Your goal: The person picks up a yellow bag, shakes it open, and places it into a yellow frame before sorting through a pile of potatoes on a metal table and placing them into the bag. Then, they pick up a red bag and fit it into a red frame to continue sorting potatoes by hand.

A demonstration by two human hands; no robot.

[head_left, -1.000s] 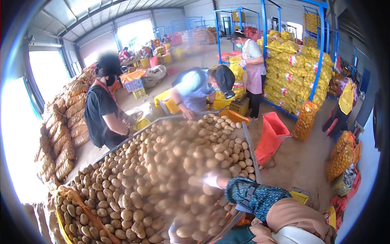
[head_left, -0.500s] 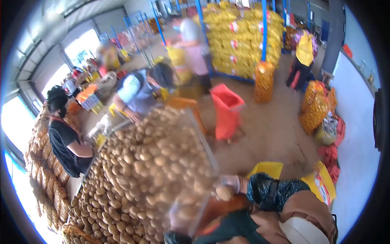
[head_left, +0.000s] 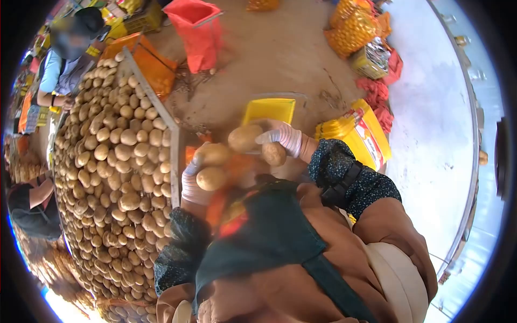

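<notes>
Both my hands are in front of my apron, to the right of a table edge, wearing pale gloves. In my left hand [head_left: 193, 180] are two potatoes, an upper potato [head_left: 214, 154] and a lower potato [head_left: 210, 178]. My right hand [head_left: 285, 137] grips a large potato [head_left: 244, 139] and a smaller brown potato [head_left: 273, 154]. Below and between the hands is blurred orange-red material [head_left: 242, 164], perhaps a bag; its opening is not clear. A big heap of potatoes [head_left: 121, 156] lies on the table beside my left arm.
A metal rim [head_left: 175, 161] borders the heap. Ahead are a yellow container [head_left: 269, 111], an open red bag [head_left: 196, 35] and an orange crate [head_left: 156, 72]. Another yellow container [head_left: 355, 134] stands at right near filled net sacks [head_left: 353, 29]. Co-workers [head_left: 64, 70] are across the heap.
My view has swung right and down. My left hand has come off the heap and now holds potatoes. My right hand, with potatoes, is now in front of my body.
</notes>
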